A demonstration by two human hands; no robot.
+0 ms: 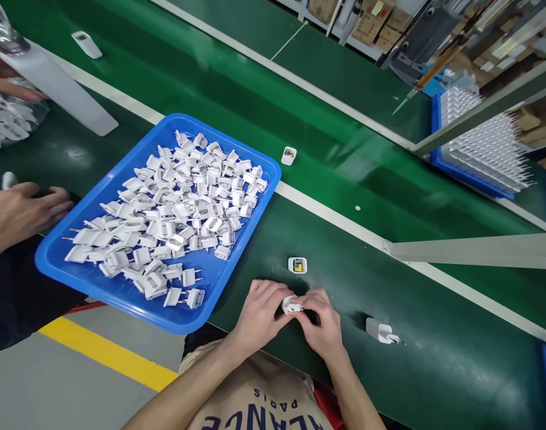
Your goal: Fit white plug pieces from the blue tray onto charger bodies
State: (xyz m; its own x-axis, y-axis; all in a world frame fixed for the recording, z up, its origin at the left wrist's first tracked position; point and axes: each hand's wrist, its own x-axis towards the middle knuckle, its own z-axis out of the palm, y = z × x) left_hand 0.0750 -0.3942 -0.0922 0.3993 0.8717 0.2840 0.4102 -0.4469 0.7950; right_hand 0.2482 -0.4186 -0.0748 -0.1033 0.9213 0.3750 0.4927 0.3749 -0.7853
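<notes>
Showing only partly between both hands (260,310), a white piece (290,305).

White plug (290,306): small, rounded outline on its left, pinched between left hand (262,309) and right hand (321,319). Partly covered by both; exact tilt unclear, lower part hidden.

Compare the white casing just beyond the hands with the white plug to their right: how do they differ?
The casing is open, showing a yellow part inside; the plug has a covered end. The casing shows no prongs, while the plug has prongs pointing rightward in the picture. Both are white and rest on the green table.
</notes>
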